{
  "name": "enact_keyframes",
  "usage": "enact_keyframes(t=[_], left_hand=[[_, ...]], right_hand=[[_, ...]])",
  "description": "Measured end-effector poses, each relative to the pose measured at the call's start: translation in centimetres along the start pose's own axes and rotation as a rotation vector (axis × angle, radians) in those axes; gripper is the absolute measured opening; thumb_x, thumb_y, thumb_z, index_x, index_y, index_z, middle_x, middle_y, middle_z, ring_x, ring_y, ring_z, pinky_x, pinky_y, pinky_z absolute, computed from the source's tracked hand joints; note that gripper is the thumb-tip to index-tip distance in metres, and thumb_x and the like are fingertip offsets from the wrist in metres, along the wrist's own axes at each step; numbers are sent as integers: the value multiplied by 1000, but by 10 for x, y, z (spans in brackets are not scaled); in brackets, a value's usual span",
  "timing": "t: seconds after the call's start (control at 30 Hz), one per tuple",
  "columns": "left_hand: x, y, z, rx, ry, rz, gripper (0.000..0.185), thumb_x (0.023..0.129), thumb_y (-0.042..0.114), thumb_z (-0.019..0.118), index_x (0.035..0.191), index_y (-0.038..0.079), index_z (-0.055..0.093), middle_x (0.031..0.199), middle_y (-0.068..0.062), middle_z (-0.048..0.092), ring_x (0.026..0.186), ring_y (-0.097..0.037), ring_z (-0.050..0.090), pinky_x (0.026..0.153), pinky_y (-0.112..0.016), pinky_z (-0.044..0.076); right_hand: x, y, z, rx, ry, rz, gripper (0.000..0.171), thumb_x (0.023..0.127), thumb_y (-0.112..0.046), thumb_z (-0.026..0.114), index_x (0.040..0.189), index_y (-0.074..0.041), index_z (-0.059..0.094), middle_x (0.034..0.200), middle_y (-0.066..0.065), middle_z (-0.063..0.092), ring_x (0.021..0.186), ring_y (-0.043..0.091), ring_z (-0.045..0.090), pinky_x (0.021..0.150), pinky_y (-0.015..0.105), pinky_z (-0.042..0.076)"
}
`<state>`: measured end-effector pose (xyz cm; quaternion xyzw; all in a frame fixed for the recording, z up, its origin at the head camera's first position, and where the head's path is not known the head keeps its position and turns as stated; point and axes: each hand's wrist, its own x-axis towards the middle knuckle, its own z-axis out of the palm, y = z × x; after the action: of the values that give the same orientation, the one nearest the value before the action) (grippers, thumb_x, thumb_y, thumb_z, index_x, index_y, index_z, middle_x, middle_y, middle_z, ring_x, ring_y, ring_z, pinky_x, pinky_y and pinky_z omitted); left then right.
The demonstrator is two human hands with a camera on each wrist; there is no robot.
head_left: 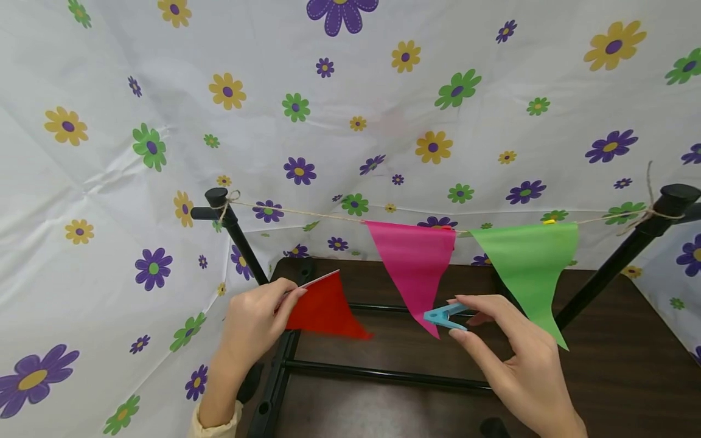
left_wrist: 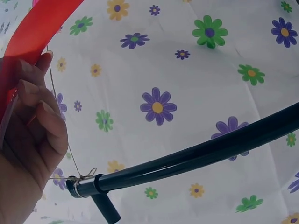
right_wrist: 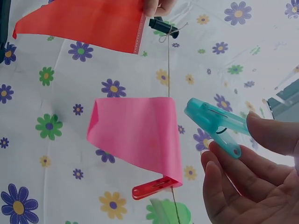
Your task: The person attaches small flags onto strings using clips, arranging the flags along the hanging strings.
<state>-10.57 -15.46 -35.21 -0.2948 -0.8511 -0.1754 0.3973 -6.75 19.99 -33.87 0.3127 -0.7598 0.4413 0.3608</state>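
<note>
My left hand (head_left: 254, 319) pinches a red triangular flag (head_left: 323, 307) by its top edge, below the left part of a string (head_left: 306, 212). Between thumb and fingers my right hand (head_left: 517, 359) holds a light blue clothespin (head_left: 446, 316), its nose pointing left; in the right wrist view the clothespin (right_wrist: 212, 122) looks turquoise. A pink flag (head_left: 413, 261) hangs from the string, with a red clothespin (right_wrist: 152, 187) at its top corner. To its right hangs a green flag (head_left: 531, 261) with a yellow clothespin (head_left: 549, 222) on its upper edge.
The string is tied to a black post (head_left: 235, 228) at left and another black post (head_left: 619, 261) at right. Black crossbars (head_left: 383, 374) run low over a dark brown tabletop (head_left: 608, 365). A white flowered cloth (head_left: 350, 140) covers the back and sides.
</note>
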Motion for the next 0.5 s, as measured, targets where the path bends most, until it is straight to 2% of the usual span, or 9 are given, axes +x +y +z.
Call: enact_keyframes(t=[0.17, 0.23, 0.37, 0.43, 0.5], left_hand=[[4, -1, -3, -4, -18, 3, 45, 109, 39, 50, 90, 3, 70, 74, -6, 69, 52, -11, 55, 51, -26, 53], [6, 0, -4, -8, -21, 0, 37, 108, 33, 57, 91, 3, 70, 75, -6, 70, 53, -11, 56, 52, -26, 53], [10, 1, -4, -6, -30, -11, 11, 95, 13, 74, 93, 3, 71, 78, -7, 72, 54, -13, 60, 55, -28, 56], [13, 2, -5, -4, -37, -15, 11, 86, 4, 79, 94, 2, 72, 81, -8, 73, 57, -14, 62, 56, -30, 57], [15, 2, -5, -11, -40, -18, 13, 85, 2, 78, 96, 2, 72, 83, -9, 74, 59, -16, 64, 58, -31, 58]], right_hand=[[3, 3, -2, 3, 22, 0, 54, 99, -47, 65, 116, 4, 71, 109, 4, 74, 87, 0, 63, 81, 10, 47], [4, 3, -4, -4, 7, 23, 54, 99, -47, 65, 117, 3, 71, 109, 4, 74, 87, 1, 63, 80, 10, 48], [6, 4, -6, -22, -26, 68, 53, 99, -48, 64, 120, 0, 71, 110, 2, 73, 87, 1, 63, 70, 12, 46], [7, 5, -5, -20, -21, 67, 53, 99, -49, 64, 120, 0, 71, 109, 2, 73, 87, 1, 64, 65, 15, 45], [9, 7, -4, -12, 0, 50, 53, 99, -49, 65, 118, 0, 71, 107, 2, 74, 86, 0, 64, 60, 16, 42]])
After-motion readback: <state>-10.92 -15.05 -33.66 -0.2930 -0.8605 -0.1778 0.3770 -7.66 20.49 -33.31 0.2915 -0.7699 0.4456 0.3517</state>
